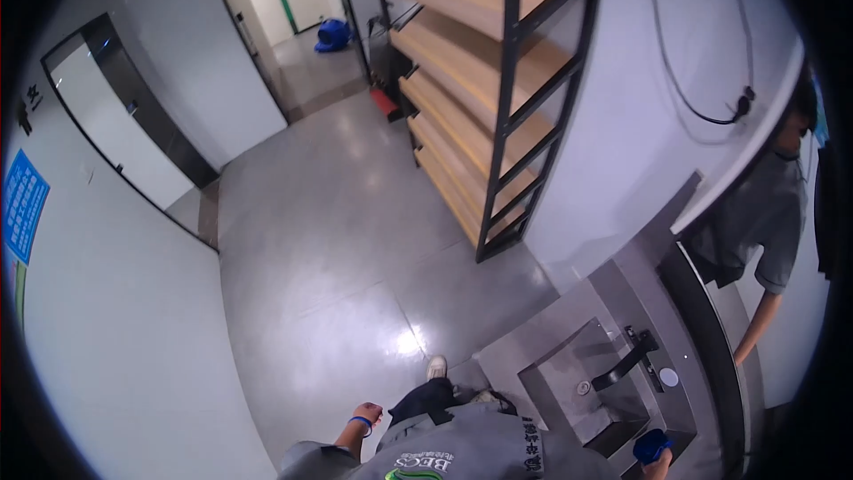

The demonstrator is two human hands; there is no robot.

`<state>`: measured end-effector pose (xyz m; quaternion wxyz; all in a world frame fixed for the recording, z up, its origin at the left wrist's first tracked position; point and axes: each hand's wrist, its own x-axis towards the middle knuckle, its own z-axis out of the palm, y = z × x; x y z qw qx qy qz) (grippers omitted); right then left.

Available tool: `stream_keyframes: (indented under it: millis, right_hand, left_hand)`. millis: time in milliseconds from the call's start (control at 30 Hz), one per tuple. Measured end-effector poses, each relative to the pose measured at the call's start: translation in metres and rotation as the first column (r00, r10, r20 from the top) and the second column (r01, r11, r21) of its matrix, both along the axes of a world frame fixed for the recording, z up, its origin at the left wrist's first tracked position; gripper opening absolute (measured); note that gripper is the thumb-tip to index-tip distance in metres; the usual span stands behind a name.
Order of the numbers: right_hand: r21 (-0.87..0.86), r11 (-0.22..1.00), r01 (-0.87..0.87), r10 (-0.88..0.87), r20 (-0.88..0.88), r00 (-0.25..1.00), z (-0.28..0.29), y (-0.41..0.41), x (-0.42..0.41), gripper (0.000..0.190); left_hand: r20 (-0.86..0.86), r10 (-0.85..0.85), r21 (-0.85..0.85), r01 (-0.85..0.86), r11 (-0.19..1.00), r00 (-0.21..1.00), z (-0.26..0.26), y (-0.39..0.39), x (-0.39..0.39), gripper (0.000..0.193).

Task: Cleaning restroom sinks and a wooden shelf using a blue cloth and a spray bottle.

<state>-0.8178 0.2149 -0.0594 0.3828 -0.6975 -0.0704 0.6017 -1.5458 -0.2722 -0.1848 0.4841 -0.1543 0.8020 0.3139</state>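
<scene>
At the lower right edge of the view, my right hand point(658, 467) grips a dark blue cup-like container point(650, 447) by its side. It is over the near corner of the counter, beside a metal sink basin point(556, 373). A black faucet point(623, 367) reaches over the basin, above a round drain point(584, 387). My left hand point(368, 413) hangs beside my body with its fingers curled, and I see nothing in it. Its wrist wears a blue band point(360, 421).
A rack with wooden shelves point(460, 107) stands against the right wall. A mirror point(766, 213) hangs over the sink. On the left are a white door point(120, 120) and an open doorway point(293, 33), with a blue floor blower point(333, 35) beyond it. Grey floor point(320, 233) lies ahead.
</scene>
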Motion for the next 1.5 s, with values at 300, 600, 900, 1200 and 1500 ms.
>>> stream_keyframes:
  millis: [300, 600, 900, 1200, 1500]
  right_hand:
    - [0.439, 0.897, -0.046, 0.267, -0.458, 0.848, 0.009, -0.047, -0.181, 0.058]
    - [0.558, 0.770, -0.309, 0.623, -0.761, 0.179, 0.155, -0.067, -0.398, 0.043]
    - [0.625, 0.151, -0.766, 0.827, 0.344, 0.444, 0.176, -0.097, -0.435, 0.048]
    - [0.116, -0.113, -0.987, 0.540, 0.841, 0.037, 0.204, -0.123, -0.413, 0.098]
    - [0.432, 0.892, -0.132, 0.415, -0.667, 0.619, 0.173, -0.120, -0.359, 0.037]
  left_hand:
    - [-0.478, -0.202, 0.587, 0.482, 0.651, 0.855, 0.045, 0.256, -0.030, 0.024]
    - [-0.085, -0.572, 0.996, 0.067, -0.053, 0.815, 0.346, 0.371, 0.085, 0.090]
    - [0.004, 0.056, 0.899, -0.028, 0.438, 0.998, 0.322, 0.363, 0.106, 0.053]
    - [0.085, -0.077, 0.809, -0.024, 0.587, 0.993, 0.254, 0.380, 0.138, 0.048]
    - [-0.093, -0.769, 0.968, 0.240, 0.080, 0.632, 0.379, 0.378, 0.169, 0.072]
